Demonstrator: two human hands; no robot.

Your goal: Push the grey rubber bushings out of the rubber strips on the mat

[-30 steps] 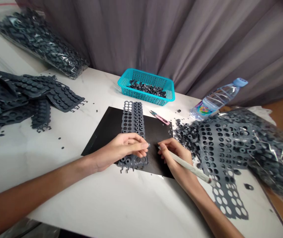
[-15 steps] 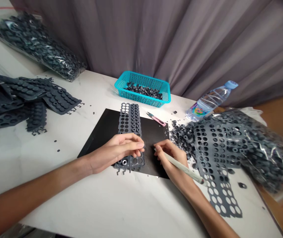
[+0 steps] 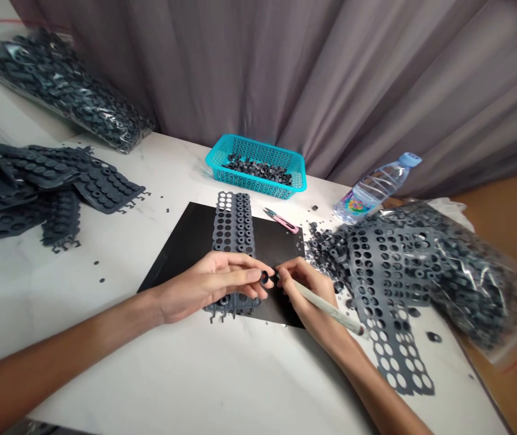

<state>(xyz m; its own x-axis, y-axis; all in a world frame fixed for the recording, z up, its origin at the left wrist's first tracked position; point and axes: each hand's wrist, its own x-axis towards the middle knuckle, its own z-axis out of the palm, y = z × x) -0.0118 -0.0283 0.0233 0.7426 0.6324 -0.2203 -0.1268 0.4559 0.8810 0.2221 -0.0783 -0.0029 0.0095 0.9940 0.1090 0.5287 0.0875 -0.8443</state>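
Note:
My left hand (image 3: 217, 279) pinches a small black rubber ring (image 3: 264, 278) between thumb and fingertips. Close beside it, my right hand (image 3: 308, 284) is closed around a pale pen-like tool (image 3: 328, 309), whose rear end points toward me. A small dark bit shows at the right fingertips; what it is I cannot make out. Under the left hand, a strip of dark rubber parts (image 3: 244, 223) lies on a black board (image 3: 174, 241). Its left columns are holes and its right columns still carry round pieces. The hand covers much of its near part.
Behind the board stands a turquoise basket (image 3: 258, 186) of black pieces. Pink-handled snips (image 3: 288, 225) lie at its far right. Rightward are loose parts (image 3: 331, 248), a punched-out strip (image 3: 380, 290), a water bottle (image 3: 371, 190) and a filled bag (image 3: 471, 290). More sheets (image 3: 109, 181) and a bag (image 3: 68, 90) lie left.
My left hand has shifted slightly right, and the black ring now shows in its fingertips. The right hand's tool tip is closer to it. The whole view has shifted a little.

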